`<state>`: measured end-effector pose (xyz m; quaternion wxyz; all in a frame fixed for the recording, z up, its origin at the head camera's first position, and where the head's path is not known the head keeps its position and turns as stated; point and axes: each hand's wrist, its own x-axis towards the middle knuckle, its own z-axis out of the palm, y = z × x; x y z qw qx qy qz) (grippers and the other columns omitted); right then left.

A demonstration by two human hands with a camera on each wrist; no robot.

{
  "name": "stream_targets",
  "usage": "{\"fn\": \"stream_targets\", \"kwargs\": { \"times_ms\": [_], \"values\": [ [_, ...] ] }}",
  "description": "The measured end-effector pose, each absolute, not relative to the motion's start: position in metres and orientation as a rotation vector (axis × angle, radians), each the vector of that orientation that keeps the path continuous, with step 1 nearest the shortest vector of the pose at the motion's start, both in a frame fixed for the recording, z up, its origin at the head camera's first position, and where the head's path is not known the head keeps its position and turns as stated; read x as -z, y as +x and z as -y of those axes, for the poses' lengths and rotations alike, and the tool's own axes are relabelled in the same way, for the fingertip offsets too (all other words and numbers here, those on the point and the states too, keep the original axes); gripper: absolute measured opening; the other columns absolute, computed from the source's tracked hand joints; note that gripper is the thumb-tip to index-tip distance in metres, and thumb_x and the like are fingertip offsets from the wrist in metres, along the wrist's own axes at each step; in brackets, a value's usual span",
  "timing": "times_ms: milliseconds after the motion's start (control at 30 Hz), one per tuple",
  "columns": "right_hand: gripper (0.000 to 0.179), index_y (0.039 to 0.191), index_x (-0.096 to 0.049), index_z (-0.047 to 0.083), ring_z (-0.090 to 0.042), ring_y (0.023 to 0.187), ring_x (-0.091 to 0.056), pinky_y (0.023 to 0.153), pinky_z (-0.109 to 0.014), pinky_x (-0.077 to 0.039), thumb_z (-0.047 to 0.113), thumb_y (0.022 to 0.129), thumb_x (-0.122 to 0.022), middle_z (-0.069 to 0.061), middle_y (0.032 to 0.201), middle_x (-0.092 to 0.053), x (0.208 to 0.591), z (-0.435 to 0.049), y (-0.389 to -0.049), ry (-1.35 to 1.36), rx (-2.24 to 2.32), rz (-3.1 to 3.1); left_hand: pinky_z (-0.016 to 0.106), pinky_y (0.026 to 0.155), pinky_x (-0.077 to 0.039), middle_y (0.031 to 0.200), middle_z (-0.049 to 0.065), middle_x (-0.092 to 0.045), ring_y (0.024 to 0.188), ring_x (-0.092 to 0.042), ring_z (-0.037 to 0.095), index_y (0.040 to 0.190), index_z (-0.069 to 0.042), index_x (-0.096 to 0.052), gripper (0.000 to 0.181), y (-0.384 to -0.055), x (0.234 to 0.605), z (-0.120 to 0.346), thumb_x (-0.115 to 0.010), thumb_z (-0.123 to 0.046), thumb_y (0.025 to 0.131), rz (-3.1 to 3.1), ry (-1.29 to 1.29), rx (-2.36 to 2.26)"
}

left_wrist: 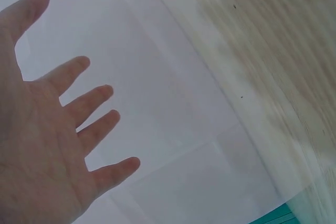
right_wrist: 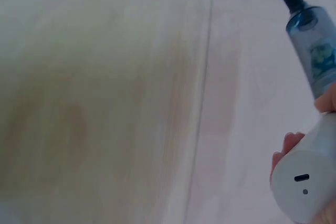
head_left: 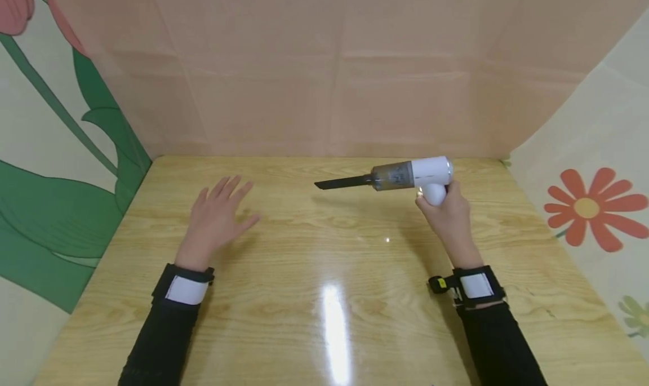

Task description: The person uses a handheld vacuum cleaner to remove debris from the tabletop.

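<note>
My right hand [head_left: 451, 220] grips the white handle of a handheld vacuum cleaner [head_left: 431, 171], held above the table with its body level. Its clear grey dust cup [head_left: 392, 176] and long black crevice nozzle [head_left: 345, 182] point left. The right wrist view shows the handle's round white end [right_wrist: 302, 187] with a small slot and dot, fingers curled behind it. To the left, my left hand [head_left: 215, 217] hovers over the table with spread fingers and holds nothing. In the left wrist view its palm [left_wrist: 47, 145] faces the camera.
The glossy wood-grain table [head_left: 284, 251] carries a bright light reflection. A plain pinkish sheet [head_left: 329, 81] hangs along its back edge. Sheets with a large green leaf print [head_left: 56, 217] and a red flower print [head_left: 588, 208] stand at the left and right.
</note>
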<state>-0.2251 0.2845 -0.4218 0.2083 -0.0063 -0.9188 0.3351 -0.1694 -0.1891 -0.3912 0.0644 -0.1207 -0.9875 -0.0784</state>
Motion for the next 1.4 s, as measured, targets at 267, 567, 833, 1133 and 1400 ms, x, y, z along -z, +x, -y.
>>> {"fn": "stream_targets", "kwargs": {
  "times_ms": [267, 567, 833, 1133, 1400],
  "values": [
    [0.069, 0.135, -0.039, -0.011, -0.037, 0.084, -0.066, 0.061, -0.041, -0.056, 0.036, 0.091, -0.065, -0.031, 0.113, -0.058, 0.425, -0.261, -0.258, -0.167, -1.113, 2.683, 0.065, 0.115, -0.014, 0.16, 0.016, -0.028, 0.148, -0.019, 0.038, 0.155, -0.017, -0.035, 0.078, -0.201, 0.396, 0.19, -0.058, -0.059, 0.093, 2.989, -0.325, 0.252],
    [0.065, 0.128, -0.045, -0.014, -0.029, 0.072, -0.066, 0.059, -0.033, -0.054, 0.036, 0.092, -0.064, -0.03, 0.109, -0.06, 0.433, -0.247, -0.275, -0.242, -1.176, 2.757, 0.065, 0.114, -0.017, 0.16, 0.015, -0.028, 0.147, -0.022, 0.037, 0.155, -0.018, -0.035, 0.077, -0.231, 0.407, 0.189, -0.054, -0.061, 0.094, 2.996, -0.366, 0.187],
    [0.062, 0.126, -0.047, -0.014, -0.033, 0.076, -0.067, 0.059, -0.035, -0.056, 0.037, 0.094, -0.062, -0.029, 0.106, -0.061, 0.439, -0.243, -0.276, -0.317, -1.149, 2.791, 0.064, 0.113, -0.02, 0.161, 0.013, -0.027, 0.147, -0.021, 0.035, 0.156, -0.019, -0.033, 0.079, -0.237, 0.408, 0.185, -0.052, -0.063, 0.094, 3.039, -0.357, 0.167],
    [0.06, 0.121, -0.05, -0.013, -0.029, 0.072, -0.067, 0.057, -0.032, -0.053, 0.04, 0.095, -0.058, -0.024, 0.097, -0.065, 0.439, -0.241, -0.276, -0.325, -1.142, 2.799, 0.064, 0.113, -0.02, 0.161, 0.012, -0.026, 0.147, -0.022, 0.036, 0.157, -0.019, -0.032, 0.079, -0.238, 0.407, 0.186, -0.051, -0.063, 0.094, 3.051, -0.362, 0.173],
    [0.061, 0.121, -0.048, -0.014, -0.029, 0.075, -0.065, 0.058, -0.031, -0.052, 0.041, 0.096, -0.057, -0.025, 0.1, -0.062, 0.444, -0.24, -0.278, -0.369, -1.165, 2.85, 0.066, 0.113, -0.02, 0.16, 0.016, -0.027, 0.146, -0.022, 0.038, 0.157, -0.018, -0.031, 0.078, -0.235, 0.413, 0.189, -0.053, -0.06, 0.095, 3.067, -0.359, 0.238]
  ]
}}
